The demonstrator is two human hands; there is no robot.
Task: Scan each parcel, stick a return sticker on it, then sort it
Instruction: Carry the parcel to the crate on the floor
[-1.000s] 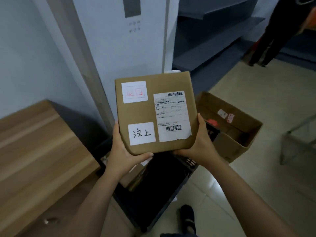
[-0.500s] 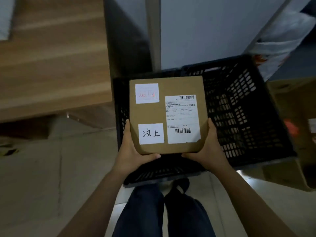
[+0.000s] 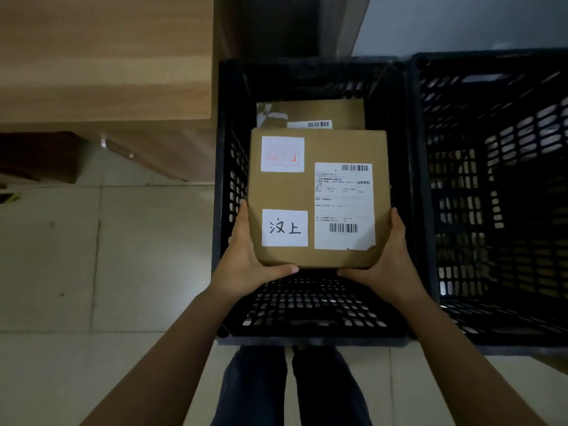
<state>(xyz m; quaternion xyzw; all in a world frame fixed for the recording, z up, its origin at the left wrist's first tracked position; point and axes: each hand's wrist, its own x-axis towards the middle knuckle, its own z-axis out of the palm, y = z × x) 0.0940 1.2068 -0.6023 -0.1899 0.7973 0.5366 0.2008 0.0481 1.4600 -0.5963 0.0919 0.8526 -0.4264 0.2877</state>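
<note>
Pale floor tiles (image 3: pixel 107 256) and a light wooden table (image 3: pixel 104 56) frame the spot where two black perforated plastic crates stand side by side on the ground.

Left fingers (image 3: pixel 242 216) lie up the left side of a brown square cardboard parcel (image 3: pixel 309 192) and the thumb runs along its near edge, so the left hand (image 3: pixel 246 265) clamps the near left corner. The right hand (image 3: pixel 390 265) mirrors it on the near right corner, fingers up the side and thumb under the near edge. Between them the parcel is held flat, face up, inside the opening of the left crate (image 3: pixel 307 305). I cannot tell whether it rests on anything yet.

Its top carries a white sticker with faint red stamped characters (image 3: pixel 282 154), a white sticker with black handwritten characters (image 3: pixel 284 228) and a printed shipping label with barcodes (image 3: pixel 344 206). Just beyond it, lower in the same crate, lies another brown cardboard parcel (image 3: pixel 310 113) with its own barcode strip showing. The right crate (image 3: pixel 491 195) shows nothing I can make out inside.

By my reading the red-stamped sticker is the return sticker, so that step looks done for this parcel; scanning leaves no visible trace, so it can only be presumed. Sorting is the step in hand: the parcel needs setting down and letting go, and no other unsorted parcels are in view
</note>
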